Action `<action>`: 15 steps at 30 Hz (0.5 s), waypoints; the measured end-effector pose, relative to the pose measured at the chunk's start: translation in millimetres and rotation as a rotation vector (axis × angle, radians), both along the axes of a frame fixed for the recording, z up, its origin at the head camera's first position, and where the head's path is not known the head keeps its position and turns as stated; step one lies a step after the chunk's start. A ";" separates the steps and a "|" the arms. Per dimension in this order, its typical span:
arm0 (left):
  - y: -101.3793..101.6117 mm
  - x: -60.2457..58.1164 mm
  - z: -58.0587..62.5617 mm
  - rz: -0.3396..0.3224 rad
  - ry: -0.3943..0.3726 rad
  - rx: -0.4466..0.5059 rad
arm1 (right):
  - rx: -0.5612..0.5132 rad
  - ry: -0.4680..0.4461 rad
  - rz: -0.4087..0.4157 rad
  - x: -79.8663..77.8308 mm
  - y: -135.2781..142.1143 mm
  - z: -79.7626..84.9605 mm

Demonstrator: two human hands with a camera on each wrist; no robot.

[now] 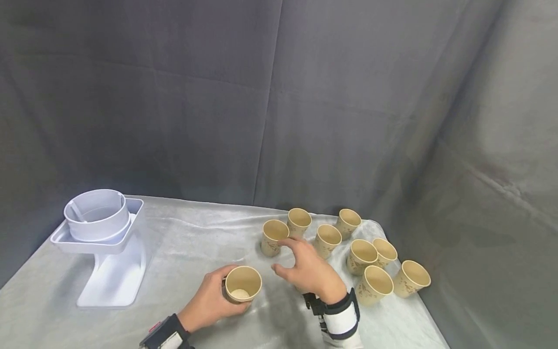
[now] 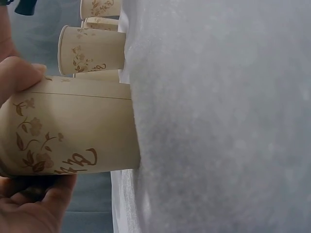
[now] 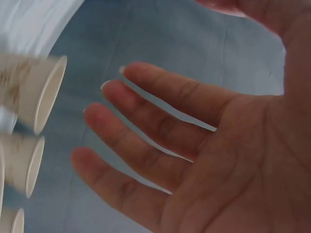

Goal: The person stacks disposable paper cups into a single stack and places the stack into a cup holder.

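Observation:
My left hand grips a beige paper cup, fingers and thumb on either side of its wall. The left wrist view shows brown flowers and lettering on this cup, its base right at the cloth. Nothing is in my right hand, whose fingers are spread and thumb held apart; the right wrist view shows its bare palm. Its fingertips overlap the edge of another upright paper cup in the head view. Behind that hand stand two more cups, a back cup and a middle cup.
Several matching cups stand upright on the right, among them a front cup and a far-right cup. A white stand with a round white container on top is at the left. Grey curtain hangs behind the cloth-covered table.

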State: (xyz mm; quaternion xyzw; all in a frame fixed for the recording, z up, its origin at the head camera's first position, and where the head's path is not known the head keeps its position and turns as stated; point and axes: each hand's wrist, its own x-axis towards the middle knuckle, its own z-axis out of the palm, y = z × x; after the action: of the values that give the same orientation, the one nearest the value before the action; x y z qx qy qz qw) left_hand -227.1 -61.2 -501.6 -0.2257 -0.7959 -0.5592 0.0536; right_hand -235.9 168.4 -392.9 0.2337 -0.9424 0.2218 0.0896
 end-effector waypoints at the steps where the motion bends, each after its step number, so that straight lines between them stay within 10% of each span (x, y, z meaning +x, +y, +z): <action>1: 0.0 0.1 0.1 -0.001 -0.001 0.000 | -0.013 0.005 -0.015 -2.1 5.3 0.3; 15: -3.9 1.0 0.4 -0.004 -0.020 -0.024 | -0.032 0.002 -0.161 -21.4 53.6 -18.0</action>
State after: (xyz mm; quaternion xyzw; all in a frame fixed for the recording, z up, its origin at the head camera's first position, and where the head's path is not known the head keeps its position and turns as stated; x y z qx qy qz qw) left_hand -226.1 -65.1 -501.2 -0.2224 -0.8027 -0.5518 0.0418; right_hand -257.3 222.0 -410.9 0.1560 -0.9545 0.2285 0.1117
